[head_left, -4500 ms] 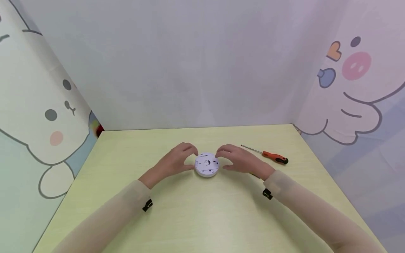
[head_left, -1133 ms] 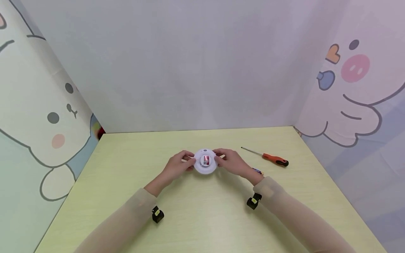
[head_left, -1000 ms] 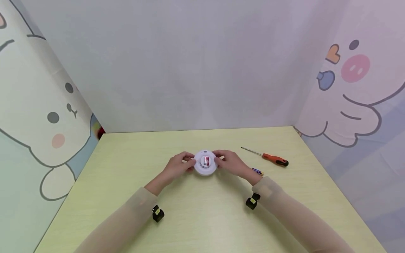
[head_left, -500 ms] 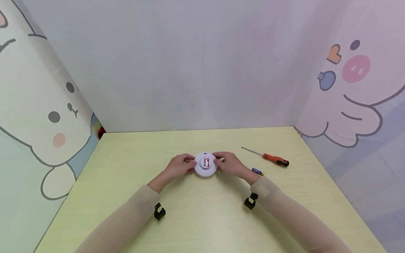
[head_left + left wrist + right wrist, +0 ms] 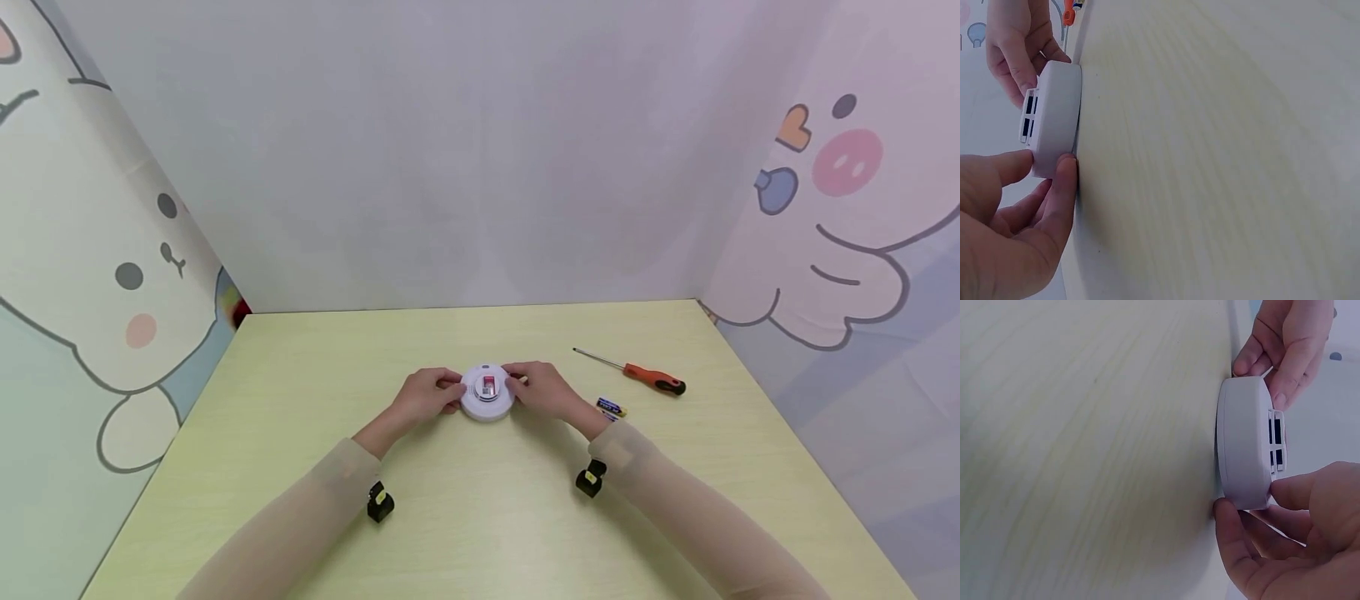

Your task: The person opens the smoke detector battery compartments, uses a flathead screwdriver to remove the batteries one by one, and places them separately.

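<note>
A round white smoke detector [image 5: 480,409] is at mid-table in the head view, its vented face up with a red and white label [image 5: 489,385] in the centre. My left hand [image 5: 427,394] pinches its left rim, thumb on the upper edge and fingers lower on the side. Opposite, my right hand [image 5: 546,390] grips the right rim the same way. Dark slots show in the raised grille [image 5: 1029,115] in the left wrist view. From the right wrist, the detector [image 5: 1242,440] appears level, at or barely above the tabletop; its underside is hidden.
An orange and black screwdriver [image 5: 651,377] lies at the right, tip toward the back left. Nearer my right wrist are a blue and yellow battery [image 5: 611,407] and part of another, mostly hidden by the sleeve. A pale curtain [image 5: 465,167] stands behind the table.
Earlier the detector lay back side up, with both hands spread beside it. It is now turned face up and held by both, and has come slightly down and nearer over the last second.
</note>
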Demonstrator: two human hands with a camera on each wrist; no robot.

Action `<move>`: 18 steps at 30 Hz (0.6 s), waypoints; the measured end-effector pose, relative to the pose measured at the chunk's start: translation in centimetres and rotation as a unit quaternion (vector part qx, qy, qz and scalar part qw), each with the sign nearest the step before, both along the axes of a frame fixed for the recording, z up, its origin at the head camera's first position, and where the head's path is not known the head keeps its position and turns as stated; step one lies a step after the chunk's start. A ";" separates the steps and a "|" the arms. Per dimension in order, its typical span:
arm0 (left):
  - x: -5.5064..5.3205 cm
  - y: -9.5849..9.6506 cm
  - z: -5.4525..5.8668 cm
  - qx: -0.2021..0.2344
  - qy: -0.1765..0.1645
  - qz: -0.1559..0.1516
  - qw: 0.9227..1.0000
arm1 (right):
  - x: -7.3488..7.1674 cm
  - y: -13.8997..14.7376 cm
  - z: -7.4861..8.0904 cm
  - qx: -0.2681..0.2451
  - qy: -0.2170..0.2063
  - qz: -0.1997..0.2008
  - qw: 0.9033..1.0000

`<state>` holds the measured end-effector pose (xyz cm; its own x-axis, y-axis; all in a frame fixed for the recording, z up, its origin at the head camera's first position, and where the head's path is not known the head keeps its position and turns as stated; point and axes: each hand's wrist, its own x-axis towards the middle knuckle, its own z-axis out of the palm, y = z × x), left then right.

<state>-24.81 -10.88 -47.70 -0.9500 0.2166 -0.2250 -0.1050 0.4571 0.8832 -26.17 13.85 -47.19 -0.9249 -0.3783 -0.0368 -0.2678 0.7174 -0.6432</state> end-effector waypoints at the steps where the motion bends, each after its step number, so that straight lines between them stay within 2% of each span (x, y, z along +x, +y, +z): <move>1: 0.0 0.0 0.0 -0.001 0.001 0.000 1.000 | 0.0 -0.1 0.0 0.003 0.003 -0.004 1.000; 9: 0.0 0.0 -0.1 -0.006 0.001 0.000 1.000 | 0.1 -0.4 0.1 0.027 0.019 -0.008 0.999; 18: 0.0 0.0 -0.1 -0.009 0.002 0.001 1.000 | 0.3 -0.5 0.3 0.017 0.026 -0.013 0.999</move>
